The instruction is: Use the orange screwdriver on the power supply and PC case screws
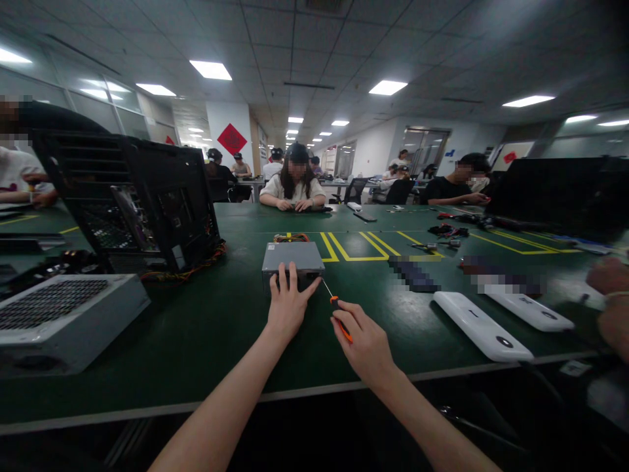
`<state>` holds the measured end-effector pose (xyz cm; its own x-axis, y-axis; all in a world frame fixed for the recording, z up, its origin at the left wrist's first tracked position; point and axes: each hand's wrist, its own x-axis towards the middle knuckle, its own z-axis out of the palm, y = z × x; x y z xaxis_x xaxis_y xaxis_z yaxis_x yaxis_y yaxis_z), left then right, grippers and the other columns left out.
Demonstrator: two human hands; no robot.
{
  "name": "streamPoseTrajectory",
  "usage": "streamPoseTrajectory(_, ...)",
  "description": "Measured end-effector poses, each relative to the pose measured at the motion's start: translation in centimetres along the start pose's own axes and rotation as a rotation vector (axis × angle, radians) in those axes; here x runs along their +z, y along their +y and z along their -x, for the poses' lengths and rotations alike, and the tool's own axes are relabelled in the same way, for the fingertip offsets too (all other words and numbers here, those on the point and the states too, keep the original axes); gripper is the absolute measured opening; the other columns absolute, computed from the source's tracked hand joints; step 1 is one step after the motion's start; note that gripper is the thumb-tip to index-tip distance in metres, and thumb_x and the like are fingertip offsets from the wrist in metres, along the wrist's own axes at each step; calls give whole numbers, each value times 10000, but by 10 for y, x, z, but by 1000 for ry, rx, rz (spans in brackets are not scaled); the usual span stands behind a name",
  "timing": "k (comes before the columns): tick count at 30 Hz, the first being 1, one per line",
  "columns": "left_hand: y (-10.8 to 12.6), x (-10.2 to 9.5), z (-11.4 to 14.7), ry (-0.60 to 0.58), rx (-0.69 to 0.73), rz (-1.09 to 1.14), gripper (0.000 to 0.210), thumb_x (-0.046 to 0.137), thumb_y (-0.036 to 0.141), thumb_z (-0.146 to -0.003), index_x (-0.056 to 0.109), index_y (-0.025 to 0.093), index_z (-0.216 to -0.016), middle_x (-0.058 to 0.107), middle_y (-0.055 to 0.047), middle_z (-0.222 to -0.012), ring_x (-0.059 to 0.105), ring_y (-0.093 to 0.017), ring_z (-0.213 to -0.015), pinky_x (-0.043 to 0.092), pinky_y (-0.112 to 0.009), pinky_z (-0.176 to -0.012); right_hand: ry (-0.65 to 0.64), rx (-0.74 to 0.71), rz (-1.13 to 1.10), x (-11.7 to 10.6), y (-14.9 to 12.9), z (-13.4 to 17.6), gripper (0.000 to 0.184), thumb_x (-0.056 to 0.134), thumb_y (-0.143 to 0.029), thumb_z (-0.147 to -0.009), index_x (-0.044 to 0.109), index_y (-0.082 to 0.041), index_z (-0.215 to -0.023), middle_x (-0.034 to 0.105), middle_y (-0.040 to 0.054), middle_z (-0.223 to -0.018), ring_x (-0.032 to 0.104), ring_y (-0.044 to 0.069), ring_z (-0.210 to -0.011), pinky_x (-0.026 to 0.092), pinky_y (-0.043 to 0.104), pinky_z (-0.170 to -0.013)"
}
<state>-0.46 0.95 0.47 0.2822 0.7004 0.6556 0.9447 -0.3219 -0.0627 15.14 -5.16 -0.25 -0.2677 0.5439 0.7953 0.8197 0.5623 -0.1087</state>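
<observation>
A grey computer power supply unit (293, 254) sits on the green table in front of me, with a bundle of coloured wires (291, 237) behind it. My left hand (286, 305) lies against its top and near face, fingers spread and the thumb reaching to the right front corner. In my right hand (366, 337) is a screwdriver (335, 303) with an orange and black handle, the fingers wrapped round it. Its thin shaft slants up to the left, and the tip is at the unit's right front corner, close to my left thumb. I cannot tell whether the tip touches a screw.
At the left stand a black computer case (171, 196) and a larger grey power supply (83, 321). White power banks (479, 324) and a dark pouch-like object (413, 274) lie to the right, with cables (448, 231) beyond. A person (295, 183) sits opposite; another person's hand (609, 275) is at right.
</observation>
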Motion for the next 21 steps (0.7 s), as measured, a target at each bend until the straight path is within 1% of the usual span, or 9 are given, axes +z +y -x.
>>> streamPoseTrajectory(2,0,0,0,-4,-6,-7,553,440,141,-771,339,429,-1232,195,-65,-1384,81,-341,-1266,198,-550,-921,3,67,20,1,-6,0,135,424,-172,-812,533,-204,-886,556,87,-939,592,186,-792,499,300,-639)
streamPoseTrajectory(5,0,-1,0,-18,-11,-5,558,438,138,-772,331,430,-1235,199,-61,-1386,88,-334,-1268,199,-550,-922,54,195,-32,3,-13,-1,130,446,-202,-795,522,-211,-901,529,76,-885,593,181,-700,491,280,-512)
streamPoseTrajectory(7,0,-2,0,-17,-8,8,557,440,130,-769,342,427,-1231,197,-59,-1388,94,-330,-1268,194,-549,-926,84,276,-115,4,-16,-1,155,477,-208,-766,507,-217,-918,532,69,-871,592,195,-709,496,303,-523)
streamPoseTrajectory(9,0,-1,1,-1,-3,24,550,438,123,-767,359,419,-1225,194,-63,-1389,91,-331,-1268,188,-547,-929,76,399,-246,6,-17,0,189,499,-210,-741,489,-216,-930,559,66,-873,595,211,-754,505,342,-590)
streamPoseTrajectory(11,0,-1,1,18,1,32,540,435,123,-767,372,410,-1221,192,-70,-1387,82,-337,-1268,186,-545,-929,8,588,-468,9,-18,2,206,513,-236,-729,458,-204,-925,589,58,-843,605,203,-724,509,350,-591)
streamPoseTrajectory(13,0,0,2,30,4,33,529,438,132,-767,381,405,-1217,190,-76,-1385,74,-345,-1267,190,-545,-926,-71,810,-766,12,-18,2,219,518,-266,-727,419,-190,-907,606,45,-782,606,174,-640,505,310,-520)
streamPoseTrajectory(15,0,0,2,31,8,34,527,441,135,-766,384,403,-1216,191,-79,-1384,75,-345,-1267,192,-544,-924,-119,1009,-1078,13,-18,-2,192,510,-257,-728,408,-179,-871,612,38,-725,592,146,-587,467,243,-437)
streamPoseTrajectory(18,0,0,1,20,1,23,538,441,126,-763,378,408,-1217,198,-71,-1384,81,-336,-1268,189,-546,-925,-94,1240,-1458,13,-20,-11,96,521,-178,-705,459,-161,-776,599,32,-653,539,96,-516,347,148,-334)
streamPoseTrajectory(21,0,0,1,13,-4,-1,537,436,130,-767,373,414,-1218,210,-64,-1380,77,-334,-1269,194,-546,-923,-22,1375,-1642,13,-23,-18,65,558,-147,-687,494,-149,-677,545,5,-588,428,38,-410,231,110,-272)
